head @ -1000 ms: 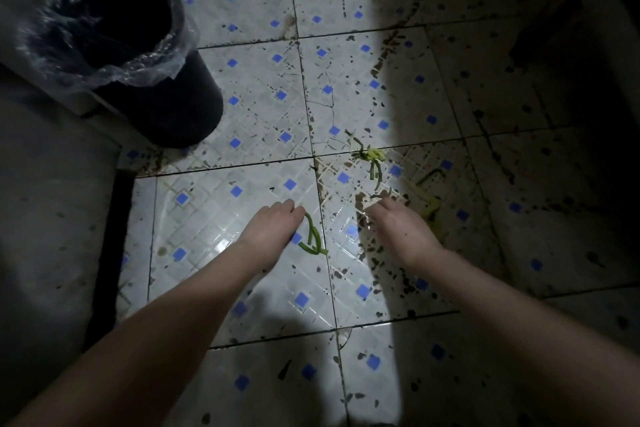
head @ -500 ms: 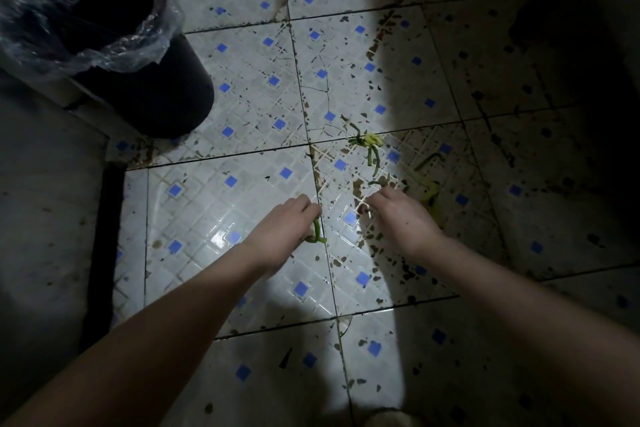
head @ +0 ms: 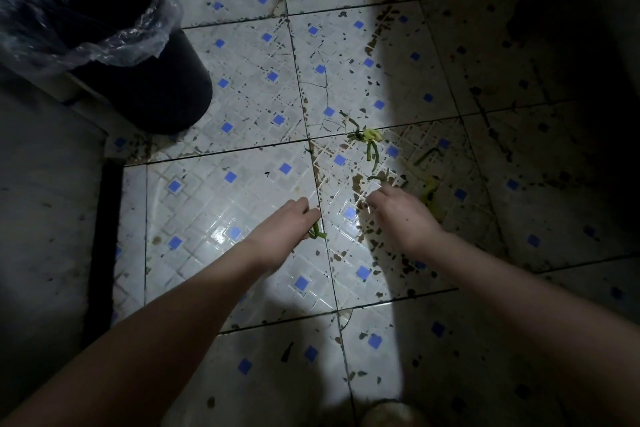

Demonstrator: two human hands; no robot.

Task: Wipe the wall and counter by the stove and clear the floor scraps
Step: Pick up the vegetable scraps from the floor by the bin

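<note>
**Scraps gathered by hand.** Floor scraps are being collected from white glazed floor tiles dotted with small blue squares (head: 221,204). A curved green vegetable stem (head: 318,233) is pinched under the fingers of the left hand (head: 287,229) at a grout line; whether it has been lifted cannot be told. The right hand (head: 403,217) is held loose and empty, its fingers stretched toward a small dark stem piece (head: 377,177) just beyond them.

The clearing is judged barely begun. A loose cluster of green stems and yellowish peel (head: 367,140) and a yellow-green strip (head: 429,192) in shadow are left on the tiles, and brown stains are spread widely. Wall and counter are not shown.

A black round waste bin lined with clear plastic (head: 149,94) is stood well apart to the left rear, with bare tile between. Movement is bounded on the left by a black strip (head: 100,253); the right side is lost in darkness.
</note>
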